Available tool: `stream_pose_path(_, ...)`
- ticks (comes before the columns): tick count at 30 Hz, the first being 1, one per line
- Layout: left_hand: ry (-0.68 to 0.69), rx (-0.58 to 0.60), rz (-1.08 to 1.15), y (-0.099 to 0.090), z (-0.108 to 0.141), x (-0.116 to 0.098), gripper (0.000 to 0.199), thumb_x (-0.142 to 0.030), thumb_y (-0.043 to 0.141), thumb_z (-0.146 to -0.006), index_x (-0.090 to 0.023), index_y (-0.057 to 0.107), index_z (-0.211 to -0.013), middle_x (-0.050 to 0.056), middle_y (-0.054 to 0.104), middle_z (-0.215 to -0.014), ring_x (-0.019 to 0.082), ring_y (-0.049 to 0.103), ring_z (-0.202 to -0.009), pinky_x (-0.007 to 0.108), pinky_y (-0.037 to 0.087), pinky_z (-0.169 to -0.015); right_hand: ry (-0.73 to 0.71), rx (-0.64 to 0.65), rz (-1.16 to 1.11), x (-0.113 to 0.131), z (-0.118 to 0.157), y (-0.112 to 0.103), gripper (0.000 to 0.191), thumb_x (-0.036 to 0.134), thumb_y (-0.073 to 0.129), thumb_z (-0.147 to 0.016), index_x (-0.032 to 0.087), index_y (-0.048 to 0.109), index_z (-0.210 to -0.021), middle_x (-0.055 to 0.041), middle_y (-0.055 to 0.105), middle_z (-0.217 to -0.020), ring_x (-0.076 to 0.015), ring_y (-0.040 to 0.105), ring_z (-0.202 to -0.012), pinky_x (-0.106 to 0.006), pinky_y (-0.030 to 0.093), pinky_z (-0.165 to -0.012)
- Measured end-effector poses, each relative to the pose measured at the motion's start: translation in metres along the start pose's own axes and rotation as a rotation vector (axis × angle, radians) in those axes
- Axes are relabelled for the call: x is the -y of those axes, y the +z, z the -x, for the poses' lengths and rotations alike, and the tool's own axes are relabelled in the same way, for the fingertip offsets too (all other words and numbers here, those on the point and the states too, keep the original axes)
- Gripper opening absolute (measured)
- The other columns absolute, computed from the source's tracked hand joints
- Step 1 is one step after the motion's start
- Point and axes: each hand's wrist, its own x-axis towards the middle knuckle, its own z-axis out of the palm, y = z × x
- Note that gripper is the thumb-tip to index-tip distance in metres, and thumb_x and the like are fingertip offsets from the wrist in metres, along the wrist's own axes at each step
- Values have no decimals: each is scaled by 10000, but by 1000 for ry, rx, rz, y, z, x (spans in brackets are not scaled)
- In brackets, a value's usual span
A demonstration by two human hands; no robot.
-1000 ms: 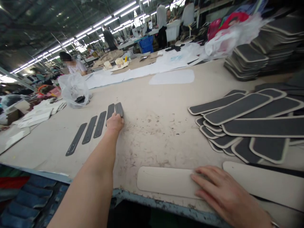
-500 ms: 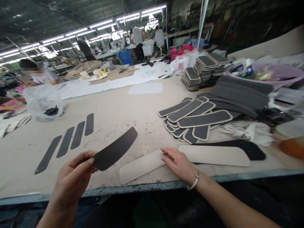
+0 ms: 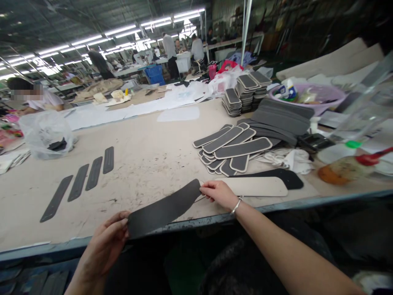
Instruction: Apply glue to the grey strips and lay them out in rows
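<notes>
A dark grey curved strip is stretched between my two hands over the table's front edge. My left hand pinches its left end between thumb and fingers. At the strip's right end, my right hand closes its fingertips on the corner. The strip covers most of what lies beneath it. Beside my right hand lies a long cream panel, partly on top of a black panel. A loose pile of grey pieces with cream borders lies behind that hand.
Several narrow dark strips lie in a slanted row on the left of the table. Farther right are stacked pieces, dark sheets, a purple basin and a bottle of orange liquid. A plastic bag stands left.
The dark strip has moved right and down over the cream panel near the edge. My right hand has gone from resting on that panel to pinching the strip's right end.
</notes>
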Motion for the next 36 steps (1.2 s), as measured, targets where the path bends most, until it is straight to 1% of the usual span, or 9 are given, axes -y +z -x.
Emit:
stream_pose_path(3, -29, -36, -62, 0, -22, 14, 277, -319, 727, -542, -174, 593, -736, -62, 424, -521, 46, 351, -432, 161, 268, -394, -35, -84, 225, -6, -2, -6, 215, 296, 518, -804, 176, 674, -718, -5, 653, -674, -133, 588, -677, -215, 402, -595)
stream_pose_path(6, -84, -24, -176, -1, -41, 27, 307, -375, 692, -567, -167, 545, -738, -101, 323, -452, 37, 270, -388, 151, 171, -377, -38, -102, 342, -12, -7, -6, 191, 264, 537, -768, 184, 680, -670, -13, 662, -673, -148, 589, -695, -235, 371, -611)
stream_pose_path(8, -101, -34, -259, -2, -49, 36, 313, -401, 659, -580, -167, 533, -743, -112, 303, -426, 37, 244, -370, 153, 148, -380, -35, -99, 416, -16, -12, -4, 202, 270, 529, -768, 187, 689, -677, -21, 670, -681, -154, 592, -688, -244, 360, -608)
stream_pose_path(12, -81, -54, -442, -4, -56, 48, 334, -455, 596, -603, -161, 556, -757, -89, 381, -403, 62, 303, -366, 171, 191, -387, -27, -94, 535, -18, -19, 1, 241, 294, 499, -784, 191, 700, -700, -43, 681, -717, -170, 594, -697, -260, 350, -613)
stream_pose_path(18, -13, -86, -677, -7, -65, 57, 317, -449, 538, -630, -154, 605, -727, -53, 459, -401, 95, 381, -383, 197, 242, -402, 1, -73, 645, -13, -24, 2, 258, 295, 482, -782, 195, 710, -714, -58, 687, -738, -187, 597, -719, -269, 350, -624)
stream_pose_path(23, -19, -51, -582, -8, -65, 58, 366, -490, 532, -645, -148, 616, -744, -21, 522, -437, 119, 466, -434, 203, 288, -420, 0, -49, 676, -9, -23, 2, 281, 314, 466, -787, 197, 703, -692, -60, 682, -720, -191, 594, -701, -275, 332, -594)
stream_pose_path(26, -16, -16, -508, -5, -60, 55, 370, -478, 593, -614, -144, 613, -772, -23, 545, -485, 107, 484, -449, 202, 310, -431, 7, -40, 688, -10, -23, 2, 289, 341, 467, -795, 205, 698, -685, -47, 673, -696, -186, 586, -681, -272, 324, -577)
stream_pose_path(31, -9, -72, -487, 1, -58, 55, 283, -371, 646, -563, -148, 567, -717, -41, 549, -543, 68, 457, -410, 201, 341, -440, 23, -22, 691, -11, -23, 3, 291, 367, 469, -798, 218, 684, -672, -35, 663, -679, -183, 577, -656, -269, 316, -563)
stream_pose_path(36, 14, -109, -540, -1, -65, 64, 287, -352, 653, -594, -174, 516, -773, -60, 537, -546, 91, 506, -423, 217, 394, -458, 17, -33, 729, -10, -23, 4, 301, 373, 459, -795, 214, 683, -674, -47, 657, -669, -186, 569, -654, -273, 303, -561)
